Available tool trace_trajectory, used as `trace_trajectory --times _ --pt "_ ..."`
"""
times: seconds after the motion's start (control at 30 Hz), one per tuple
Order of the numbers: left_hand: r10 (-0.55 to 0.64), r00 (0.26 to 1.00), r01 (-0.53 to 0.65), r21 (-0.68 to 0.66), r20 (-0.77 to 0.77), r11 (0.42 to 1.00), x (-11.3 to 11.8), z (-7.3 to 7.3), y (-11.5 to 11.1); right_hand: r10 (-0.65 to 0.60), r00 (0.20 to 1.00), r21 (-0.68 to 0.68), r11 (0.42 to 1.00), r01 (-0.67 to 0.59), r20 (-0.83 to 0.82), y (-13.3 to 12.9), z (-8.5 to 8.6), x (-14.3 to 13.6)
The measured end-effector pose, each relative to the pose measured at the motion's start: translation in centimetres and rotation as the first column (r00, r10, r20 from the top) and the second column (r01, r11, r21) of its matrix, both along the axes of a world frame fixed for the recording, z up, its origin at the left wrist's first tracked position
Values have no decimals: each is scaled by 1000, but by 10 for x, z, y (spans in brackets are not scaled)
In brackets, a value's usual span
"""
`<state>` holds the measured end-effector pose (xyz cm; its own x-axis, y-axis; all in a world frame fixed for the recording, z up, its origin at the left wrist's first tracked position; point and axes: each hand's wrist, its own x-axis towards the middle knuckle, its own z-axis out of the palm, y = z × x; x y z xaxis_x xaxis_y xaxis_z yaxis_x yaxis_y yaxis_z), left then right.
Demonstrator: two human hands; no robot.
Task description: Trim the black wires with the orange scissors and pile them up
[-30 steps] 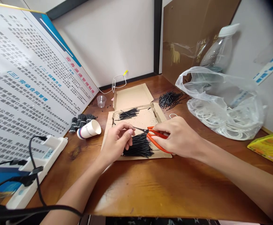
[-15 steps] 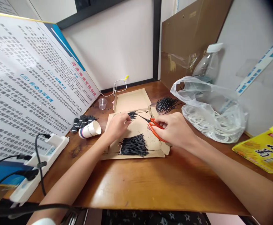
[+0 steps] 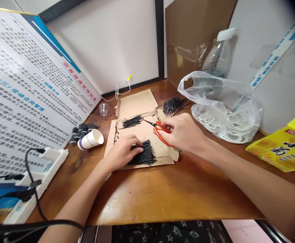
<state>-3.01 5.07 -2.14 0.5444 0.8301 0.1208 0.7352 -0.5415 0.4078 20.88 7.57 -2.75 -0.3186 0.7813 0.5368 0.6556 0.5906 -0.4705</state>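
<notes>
My left hand (image 3: 124, 150) rests at the left end of the near row of short black wires (image 3: 147, 153). Its fingers are closed, with a dark wire end showing between thumb and forefinger. In my right hand (image 3: 181, 131) are orange-handled pliers (image 3: 162, 132), their slim dark jaws pointing left over the cardboard. Just left of the jaw tips lies a smaller, looser bunch of black wires (image 3: 132, 121). Both groups of wires lie on an unfolded cardboard box (image 3: 137, 101), which is sprinkled with dark bits.
Another heap of black wires (image 3: 175, 105) lies right of the cardboard. A paper cup (image 3: 91, 139) lies tipped beside tied black bundles (image 3: 82, 130). A plastic bag (image 3: 225, 118) of white cords, a bottle (image 3: 217, 54), a yellow packet (image 3: 281, 145), and a power strip (image 3: 39, 189) flank the workspace.
My left hand has moved from the far wires to the near row, uncovering the far bunch. My right hand keeps the pliers in nearly the same place. The view has shifted slightly.
</notes>
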Motion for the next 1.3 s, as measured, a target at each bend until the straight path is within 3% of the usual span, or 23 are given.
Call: trace_trajectory --times 0.23,0.5,0.63,0.77,0.9,1.0,1.1,1.3 --pt "91 994 -92 12 68 996 7 -8 -6 10 1000 2 1000 -10 24 1 -4 -2" --pt "94 988 -97 17 121 995 5 -3 -10 45 999 -5 999 -45 8 -4 -4 -1" --pt "167 974 -171 13 154 985 4 -2 -10 49 999 -11 999 -48 10 -4 -4 -1" --pt "253 911 -234 -97 325 967 4 1 -12 108 993 -57 992 -111 -44 -7 0 -2" --pt "332 751 -225 -251 571 941 9 8 -15 171 980 -84 980 -180 -106 -13 4 -4" --pt "373 650 -221 -305 662 926 12 12 -17 208 974 -56 975 -214 -90 -15 2 -6" --pt "381 624 -219 -316 682 923 13 13 -18 247 968 9 969 -247 -40 -15 -1 -7" --pt "376 646 -211 -318 664 924 12 12 -19 242 970 81 967 -242 13 -14 -4 -7"
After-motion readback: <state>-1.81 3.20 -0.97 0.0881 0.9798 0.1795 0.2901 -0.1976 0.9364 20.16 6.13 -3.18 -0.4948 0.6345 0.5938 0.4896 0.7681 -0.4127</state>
